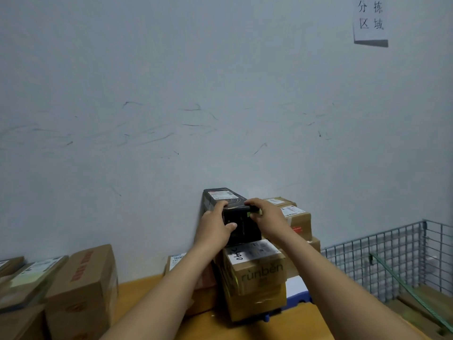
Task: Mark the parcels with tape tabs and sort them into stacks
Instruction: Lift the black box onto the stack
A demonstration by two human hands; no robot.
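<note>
Gripping a black parcel (pixel 226 200) at its near end, the left hand (pixel 214 228) and right hand (pixel 268 220) curl round its sides. It sits atop the runben carton (pixel 259 274), lower centre of frame, with a green tab (pixel 253 213) beside the right thumb.

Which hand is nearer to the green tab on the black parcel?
Right. The right hand is at the green tab; the left hand grips the black parcel on its other side.
</note>
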